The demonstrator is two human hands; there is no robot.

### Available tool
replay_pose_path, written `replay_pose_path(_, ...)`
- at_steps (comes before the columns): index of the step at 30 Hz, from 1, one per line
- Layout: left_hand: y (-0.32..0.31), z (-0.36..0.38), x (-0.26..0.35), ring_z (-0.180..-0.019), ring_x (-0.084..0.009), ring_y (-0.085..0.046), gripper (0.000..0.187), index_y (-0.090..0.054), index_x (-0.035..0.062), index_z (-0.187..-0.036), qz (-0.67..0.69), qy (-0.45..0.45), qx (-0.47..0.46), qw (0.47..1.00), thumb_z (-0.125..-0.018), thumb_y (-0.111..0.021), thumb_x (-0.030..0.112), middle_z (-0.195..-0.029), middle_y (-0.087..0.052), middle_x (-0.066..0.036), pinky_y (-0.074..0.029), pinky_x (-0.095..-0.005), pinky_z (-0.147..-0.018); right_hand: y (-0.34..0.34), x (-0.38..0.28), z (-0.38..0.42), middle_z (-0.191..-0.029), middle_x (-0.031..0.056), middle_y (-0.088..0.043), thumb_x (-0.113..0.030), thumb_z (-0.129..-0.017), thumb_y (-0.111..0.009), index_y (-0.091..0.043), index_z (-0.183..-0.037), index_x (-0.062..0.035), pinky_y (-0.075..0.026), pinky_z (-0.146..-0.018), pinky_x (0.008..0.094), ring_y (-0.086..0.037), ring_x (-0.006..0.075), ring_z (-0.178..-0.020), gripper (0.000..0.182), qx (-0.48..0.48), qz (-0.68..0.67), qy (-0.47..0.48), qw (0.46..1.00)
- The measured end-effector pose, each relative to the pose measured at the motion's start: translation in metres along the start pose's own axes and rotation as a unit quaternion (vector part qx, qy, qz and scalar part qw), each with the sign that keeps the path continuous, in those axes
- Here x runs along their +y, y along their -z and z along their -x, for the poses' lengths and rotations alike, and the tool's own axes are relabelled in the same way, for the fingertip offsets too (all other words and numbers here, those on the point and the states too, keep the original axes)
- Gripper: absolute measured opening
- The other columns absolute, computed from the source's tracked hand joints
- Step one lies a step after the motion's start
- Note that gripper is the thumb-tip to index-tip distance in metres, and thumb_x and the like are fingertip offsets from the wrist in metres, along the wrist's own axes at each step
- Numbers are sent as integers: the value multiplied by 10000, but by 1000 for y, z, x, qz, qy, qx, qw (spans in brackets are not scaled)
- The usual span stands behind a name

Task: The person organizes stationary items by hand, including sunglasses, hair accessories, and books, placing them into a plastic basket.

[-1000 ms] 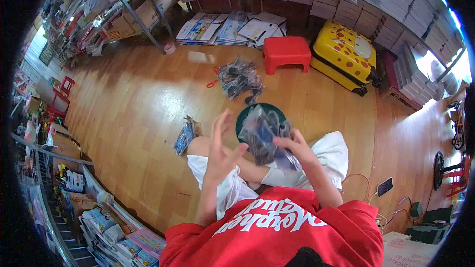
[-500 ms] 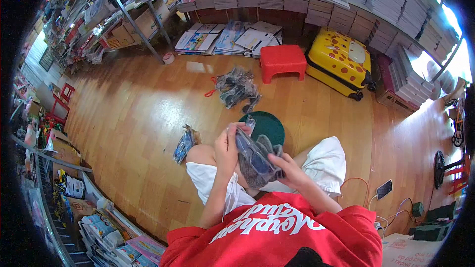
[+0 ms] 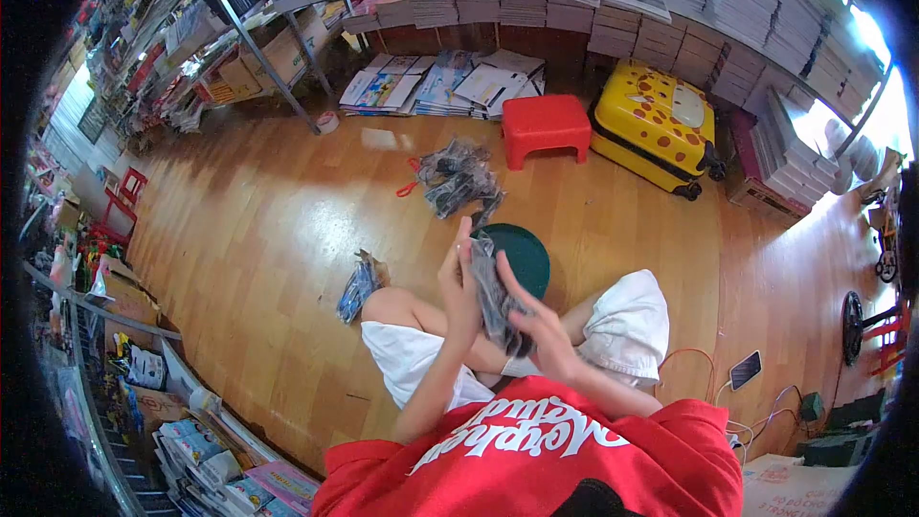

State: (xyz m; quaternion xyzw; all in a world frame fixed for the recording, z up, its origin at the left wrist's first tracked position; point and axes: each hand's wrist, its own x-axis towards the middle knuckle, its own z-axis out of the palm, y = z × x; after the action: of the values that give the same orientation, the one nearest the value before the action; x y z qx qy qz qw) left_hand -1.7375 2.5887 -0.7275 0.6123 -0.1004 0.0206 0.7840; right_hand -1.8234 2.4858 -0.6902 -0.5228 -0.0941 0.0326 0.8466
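Observation:
Between my two hands, over my lap, is a dark grey, soft-looking bundle in clear plastic [image 3: 495,299]; its exact kind is hard to make out. My left hand [image 3: 461,285] lies along its left side with fingers pointing away from me. Against its right side presses my right hand [image 3: 538,327], fingers stretched out along the plastic. Just beyond the hands a round dark green tray or lid [image 3: 525,257] is on the floor, partly covered by them. Further out lies a heap of similar dark plastic-wrapped bundles [image 3: 458,180] with a red loop beside it.
A blue plastic-wrapped bundle [image 3: 360,287] lies by my left knee. Ahead are a red stool [image 3: 547,127], a yellow spotted suitcase [image 3: 655,124] and booklets [image 3: 445,84] on the floor. A phone [image 3: 745,370] and cables lie to the right. Crowded shelves stand around.
The bundle has turned more upright and narrow between my hands. My right hand has shifted from gripping its right end to lying flat along its side.

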Motion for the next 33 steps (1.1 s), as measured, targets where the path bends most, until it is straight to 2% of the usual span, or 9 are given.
replay_pose_path(5, -11, 5, -19, -1034, -133, -508, 339, -463, -31, -1233, 204, 107, 24, 973, -926, -376, 84, -1115, -537, -106, -400, -257, -894, -12, -2, -5, -1478, 132, -116, -70, -882, -381, -91, -1406, 16, -87, -1076, 268, -135, 181, -1350, 605, 103, 171, 90, 976)
replay_pose_path(8, -3, 7, -19, -1019, -218, -549, 334, -465, -35, -1219, -67, -29, 13, 997, -893, -434, 33, -1128, -566, -140, -413, -304, -890, 12, 13, -33, -1458, 138, -186, -130, -914, -430, -123, -1405, 7, -147, -1061, 264, -206, 166, -1320, 594, 174, 73, 13, 982)
replay_pose_path(9, -3, 8, -8, -1004, -263, -563, 295, -493, -44, -1149, -248, -138, 39, 958, -860, -434, -33, -1073, -574, -180, -429, -328, -872, 13, 7, -36, -1372, 120, -342, -174, -925, -465, -142, -1407, -7, -230, -1025, 257, -326, 138, -1236, 604, 183, 57, -4, 982)
replay_pose_path(12, 10, 0, -9, -977, -312, -567, 229, -510, -46, -1091, -305, -116, 70, 943, -900, -405, 23, -1031, -570, -205, -438, -358, -841, 10, 14, -30, -1275, 86, -432, -180, -909, -505, -151, -1407, -3, -295, -984, 251, -406, 119, -1145, 636, 107, 56, -107, 987)
replay_pose_path(16, 23, -9, -5, -886, -346, -565, 243, -528, -43, -1035, -396, -125, 76, 907, -943, -364, 110, -970, -577, -197, -440, -384, -782, 7, 29, -11, -1214, 63, -478, -118, -821, -643, -236, -1376, 30, -371, -900, 227, -452, 94, -1045, 704, 52, 238, -4, 970)
replay_pose_path(18, 25, -12, -1, -841, -357, -559, 268, -535, -40, -1014, -420, -141, 74, 893, -955, -353, 146, -944, -579, -195, -438, -387, -758, 15, 27, -8, -1117, 53, -548, -68, -791, -669, -376, -1294, 48, -400, -865, 231, -489, 81, -976, 594, 94, 173, -23, 980)
replay_pose_path(25, 27, -6, 8, -807, -147, -569, 274, -548, -25, -986, -193, -19, 15, 981, -961, -393, 201, -900, -591, -72, -443, -273, -722, 54, -2, -6, -814, 19, -628, -39, -706, -744, -620, -928, 33, -453, -643, 201, -545, 59, -703, 265, 250, 214, 37, 944)
replay_pose_path(31, 28, 9, 13, -892, -123, -577, 280, -535, 9, -1102, 76, 106, 51, 990, -959, -410, 215, -968, -596, -45, -477, -278, -805, 78, -36, -3, -849, 8, -596, -163, -811, -675, -589, -966, 15, -419, -637, 202, -510, 50, -721, 251, 451, 223, 138, 853)
replay_pose_path(33, 24, 12, 18, -920, -121, -575, 310, -515, 13, -1168, 131, 131, 52, 981, -954, -422, 218, -1025, -594, -49, -484, -281, -820, 72, -35, -3, -926, 29, -608, -175, -866, -589, -572, -1055, 9, -435, -698, 227, -533, 79, -791, 265, 429, 215, 192, 856)
